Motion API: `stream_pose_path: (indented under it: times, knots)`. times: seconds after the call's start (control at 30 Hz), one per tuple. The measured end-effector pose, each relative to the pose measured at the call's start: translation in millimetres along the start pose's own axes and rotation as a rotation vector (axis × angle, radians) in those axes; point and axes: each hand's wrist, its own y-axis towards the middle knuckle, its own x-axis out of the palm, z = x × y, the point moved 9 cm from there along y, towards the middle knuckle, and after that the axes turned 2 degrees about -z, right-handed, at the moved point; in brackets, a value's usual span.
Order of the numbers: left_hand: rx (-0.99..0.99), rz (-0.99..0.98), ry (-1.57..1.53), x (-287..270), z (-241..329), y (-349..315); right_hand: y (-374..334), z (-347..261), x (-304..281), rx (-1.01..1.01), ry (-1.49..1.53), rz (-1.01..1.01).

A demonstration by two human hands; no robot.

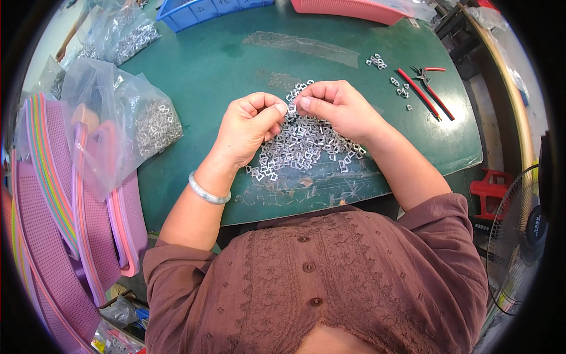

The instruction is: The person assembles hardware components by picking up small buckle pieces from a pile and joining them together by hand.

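Left hand [250, 125], right hand [345, 110]: fingers pinched narrow, contents unclear | metal links [302, 146] heaped six o'clock, presumably for short reach | pliers [422, 75] two o'clock, likely parked aside.

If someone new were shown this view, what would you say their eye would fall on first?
Probably the heap of small silvery metal pieces on the green table, with the left hand and right hand close together over it. Next, perhaps, the large purple baskets crowding the left side of the picture. The red-handled pliers also stand out, lying toward the table's right edge.
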Motion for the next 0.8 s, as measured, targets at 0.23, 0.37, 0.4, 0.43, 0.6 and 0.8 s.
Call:
stream_pose_path:
  times: [0.23,0.37,0.4,0.43,0.6,0.8]
  knots:
    - [0.027,-0.003,0.01,1.5,0.7,0.3,-1.8,-1.7,1.1,0.022,0.009,0.003]
    - [0.026,-0.008,0.007,2.3,0.6,0.1,-1.6,-3.0,0.1,-0.013,-0.061,0.001]
    - [0.021,0.002,-0.004,1.4,-0.1,0.0,-1.4,-5.0,-0.3,-0.042,-0.089,0.009]
    - [0.016,0.012,-0.014,0.4,-0.7,-0.1,-2.1,-6.3,0.6,-0.043,-0.09,0.008]
    - [-0.115,-0.027,-0.099,2.2,-7.3,-1.0,-17.9,-56.2,7.2,-0.653,-0.617,0.121]
    - [-0.143,-0.029,-0.169,2.1,-10.9,-1.2,-22.5,-65.7,14.6,-0.702,-0.703,0.129]
